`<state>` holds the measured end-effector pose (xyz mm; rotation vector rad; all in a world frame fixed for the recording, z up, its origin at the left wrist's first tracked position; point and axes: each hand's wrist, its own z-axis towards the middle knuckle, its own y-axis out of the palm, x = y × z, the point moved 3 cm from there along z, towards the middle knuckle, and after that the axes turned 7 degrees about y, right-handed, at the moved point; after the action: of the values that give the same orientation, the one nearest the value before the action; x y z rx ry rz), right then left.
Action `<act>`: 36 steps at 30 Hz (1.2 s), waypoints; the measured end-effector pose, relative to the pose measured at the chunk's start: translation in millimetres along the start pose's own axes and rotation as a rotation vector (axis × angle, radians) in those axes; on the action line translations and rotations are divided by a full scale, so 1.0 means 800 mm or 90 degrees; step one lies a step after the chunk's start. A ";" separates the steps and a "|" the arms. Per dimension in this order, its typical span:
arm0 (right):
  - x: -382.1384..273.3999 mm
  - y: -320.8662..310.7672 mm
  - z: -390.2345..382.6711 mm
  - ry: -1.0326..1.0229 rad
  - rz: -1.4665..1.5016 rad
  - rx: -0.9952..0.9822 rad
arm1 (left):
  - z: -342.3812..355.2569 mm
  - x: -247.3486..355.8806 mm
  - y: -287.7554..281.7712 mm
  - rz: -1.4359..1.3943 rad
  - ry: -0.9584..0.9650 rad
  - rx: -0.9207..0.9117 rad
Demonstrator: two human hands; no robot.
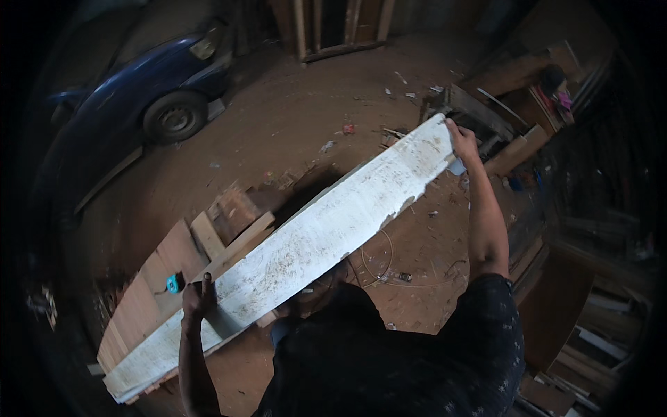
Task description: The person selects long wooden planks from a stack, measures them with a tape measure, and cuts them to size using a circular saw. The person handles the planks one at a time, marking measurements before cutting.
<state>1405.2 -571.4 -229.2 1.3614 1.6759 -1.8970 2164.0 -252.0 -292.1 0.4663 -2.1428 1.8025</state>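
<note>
A long white board with dirt smudges and a chipped, ragged near edge slants across in front of me. My right hand grips its far right end, the fingers partly hidden behind the edge. At the lower left end my left hand is closed on the board, thumb up, most of its fingers out of sight. A second white board lies under that end, along the near side of a wooden workbench. On the bench, just left of my left hand, sits a teal tape measure.
Wood blocks lie at the bench's far end. A blue car stands at the far left. Timber and a wooden stand are at the upper right, stacked planks at the lower right. A thin looped cord and scraps litter the dirt floor.
</note>
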 end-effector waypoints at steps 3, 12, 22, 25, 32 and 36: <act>0.012 -0.005 0.010 -0.027 -0.057 0.029 | 0.001 0.003 0.008 0.016 0.028 0.023; 0.065 -0.002 0.016 0.067 -0.105 -0.006 | -0.028 0.042 0.032 0.032 0.057 0.064; 0.063 0.093 -0.138 0.271 0.782 -0.184 | 0.048 0.114 0.034 -0.006 0.010 0.049; 0.051 0.156 -0.230 0.228 0.911 -0.229 | 0.151 0.227 0.053 -0.069 0.217 0.013; 0.026 0.240 -0.293 0.119 0.880 -0.242 | 0.361 0.424 0.136 -0.342 0.162 -0.317; 0.040 0.238 -0.303 0.101 0.908 -0.197 | 0.358 0.452 0.204 -0.587 0.081 -0.614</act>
<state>1636.3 -402.6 -347.1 1.7836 0.5342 -0.6707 1761.2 -527.8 -329.0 0.8243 -1.9009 0.2496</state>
